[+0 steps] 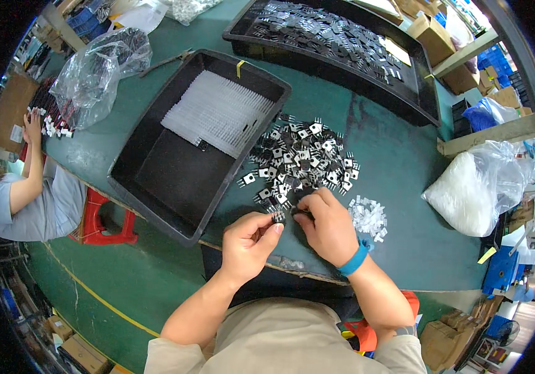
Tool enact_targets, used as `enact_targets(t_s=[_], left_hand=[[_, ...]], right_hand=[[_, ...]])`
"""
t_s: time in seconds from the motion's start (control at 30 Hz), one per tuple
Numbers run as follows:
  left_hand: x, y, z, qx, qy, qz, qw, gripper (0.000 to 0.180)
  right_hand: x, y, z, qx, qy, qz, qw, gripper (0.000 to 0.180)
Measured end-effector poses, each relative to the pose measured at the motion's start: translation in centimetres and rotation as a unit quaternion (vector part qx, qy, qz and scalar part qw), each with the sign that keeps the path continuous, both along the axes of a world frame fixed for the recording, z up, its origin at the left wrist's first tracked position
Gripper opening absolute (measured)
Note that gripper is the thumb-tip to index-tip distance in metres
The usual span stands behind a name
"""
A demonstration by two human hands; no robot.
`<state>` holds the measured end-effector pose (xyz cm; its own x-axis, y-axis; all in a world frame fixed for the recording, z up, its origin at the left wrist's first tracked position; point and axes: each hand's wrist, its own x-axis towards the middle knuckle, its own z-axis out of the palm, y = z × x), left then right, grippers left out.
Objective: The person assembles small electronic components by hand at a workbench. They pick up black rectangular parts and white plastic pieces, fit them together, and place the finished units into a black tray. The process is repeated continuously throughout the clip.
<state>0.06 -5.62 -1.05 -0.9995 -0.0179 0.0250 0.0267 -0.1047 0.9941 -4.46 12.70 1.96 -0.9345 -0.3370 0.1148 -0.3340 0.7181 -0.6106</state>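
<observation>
My left hand [247,244] pinches a three-legged transistor [278,217] between thumb and forefinger, near the front edge of the table. Just to its right, my right hand [331,229] is closed, fingertips together at the near edge of a pile of transistors [305,156]. Something dark shows at those fingertips, too hidden to name. The piled transistors are black with silvery metal faces and thin legs, lying every which way. Beside my right hand is a heap of small white plastic pieces [367,216].
A black tray [155,181] at left holds rows of translucent white strips. Farther back, a long black tray [336,81] holds many dark parts. A clear bag of white pieces [467,190] lies at right. At far left a person [30,193] handles white-ended wires beside a plastic bag [93,81].
</observation>
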Motion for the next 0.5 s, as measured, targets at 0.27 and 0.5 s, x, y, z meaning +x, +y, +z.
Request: enact_targets(t_s=[0.27,0.5], left_hand=[[-0.4,0.2,0.3,-0.009,-0.034,-0.017,0.999,0.011],[0.0,0.9,1.3,-0.001,-0.089,-0.070,0.994,0.015]], right_hand=[[1.6,1.4,1.1,-0.203,-0.073,0.036,0.976,0.018],[3.4,0.5,-0.1,-0.357,-0.175,-0.028,0.917,0.038]])
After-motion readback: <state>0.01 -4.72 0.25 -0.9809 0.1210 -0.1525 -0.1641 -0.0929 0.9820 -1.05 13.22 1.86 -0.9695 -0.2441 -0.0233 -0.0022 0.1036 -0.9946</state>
